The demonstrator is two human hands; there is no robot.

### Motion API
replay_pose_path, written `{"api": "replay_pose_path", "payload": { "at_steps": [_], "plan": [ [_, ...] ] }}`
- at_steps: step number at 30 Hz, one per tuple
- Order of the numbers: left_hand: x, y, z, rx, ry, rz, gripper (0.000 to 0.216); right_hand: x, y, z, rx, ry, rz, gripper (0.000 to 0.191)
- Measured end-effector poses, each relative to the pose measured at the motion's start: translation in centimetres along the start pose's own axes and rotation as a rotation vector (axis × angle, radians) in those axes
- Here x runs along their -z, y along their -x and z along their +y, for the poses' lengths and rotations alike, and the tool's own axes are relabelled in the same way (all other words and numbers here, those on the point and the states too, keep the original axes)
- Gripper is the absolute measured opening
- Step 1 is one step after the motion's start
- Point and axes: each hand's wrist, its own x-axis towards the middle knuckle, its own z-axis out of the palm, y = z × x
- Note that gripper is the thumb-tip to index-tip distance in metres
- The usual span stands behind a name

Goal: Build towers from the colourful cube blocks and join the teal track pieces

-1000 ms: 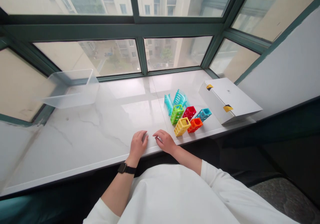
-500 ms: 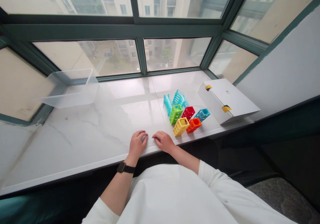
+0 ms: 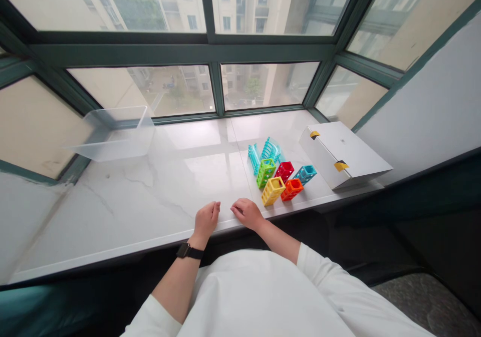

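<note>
My left hand (image 3: 207,219), with a black watch (image 3: 189,251) on its wrist, rests closed in a loose fist near the sill's front edge. To its right, my right hand (image 3: 247,213) lies with its fingers curled in, apart from the left. Nothing shows in either hand. Just right of my right hand stands a yellow tube block (image 3: 268,197), not touched. Around it are an orange block (image 3: 290,194), a green block (image 3: 262,180), a red block (image 3: 278,172) and a blue block (image 3: 309,179). Behind them lie a straight teal piece (image 3: 254,159) and a curved teal piece (image 3: 271,149).
A clear plastic bin (image 3: 112,150) stands at the back left of the marble sill (image 3: 150,197). At the right is a white box (image 3: 356,151) with yellow-black tabs. Dark green window frames (image 3: 158,54) bound the far side.
My left hand's fingers have curled in from a looser, partly spread pose to a fist. The view has tipped slightly upward. My right hand stays about where it was.
</note>
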Motion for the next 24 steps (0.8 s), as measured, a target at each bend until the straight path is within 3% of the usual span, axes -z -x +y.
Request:
{"api": "replay_pose_path", "payload": {
  "at_steps": [4,8,12,18,21,24],
  "plan": [
    [-0.3,-0.2,-0.2,0.062,-0.012,0.006,0.033,0.0,-0.1,0.0,-0.014,-0.001,-0.020,0.014],
    [-0.4,-0.4,0.1,0.108,-0.044,-0.019,0.031,0.3,0.0,-0.3,-0.018,-0.024,-0.025,0.012],
    [-0.5,-0.5,0.3,0.093,-0.091,-0.037,0.027,1.9,1.0,-2.6,0.002,-0.134,-0.026,0.013],
    [-0.4,-0.7,0.6,0.072,-0.113,-0.065,0.027,8.5,3.4,-7.4,0.186,-0.211,0.139,0.017],
    [-0.2,-0.7,0.7,0.074,-0.153,-0.099,0.032,12.5,4.2,-7.4,0.198,-0.145,0.332,0.021],
    [0.0,-0.6,0.7,0.065,-0.189,-0.110,0.042,15.9,4.7,-5.6,0.115,0.003,0.571,0.020]
  ]
}}
